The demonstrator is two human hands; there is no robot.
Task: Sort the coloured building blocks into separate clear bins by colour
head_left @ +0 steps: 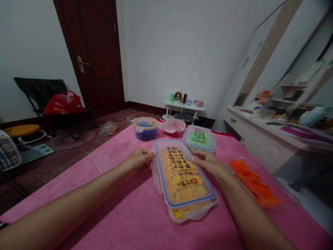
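A clear plastic food container with a blue-sealed lid and black writing sits before me, full of yellow pieces. My left hand grips its far left edge, the thumb on the lid rim and the other fingers curled at the side. On the opposite edge, my right hand holds it with the thumb on top; its other fingers are partly hidden. Just behind it lies a similar lidded container with green contents. To the right, an open-looking clear container holds orange pieces, partly covered by my right forearm.
A round blue-filled container and a red-filled container stand at the far end of the pink-covered table. A small white table is by the wall. A dresser stands at right, a folding chair at left.
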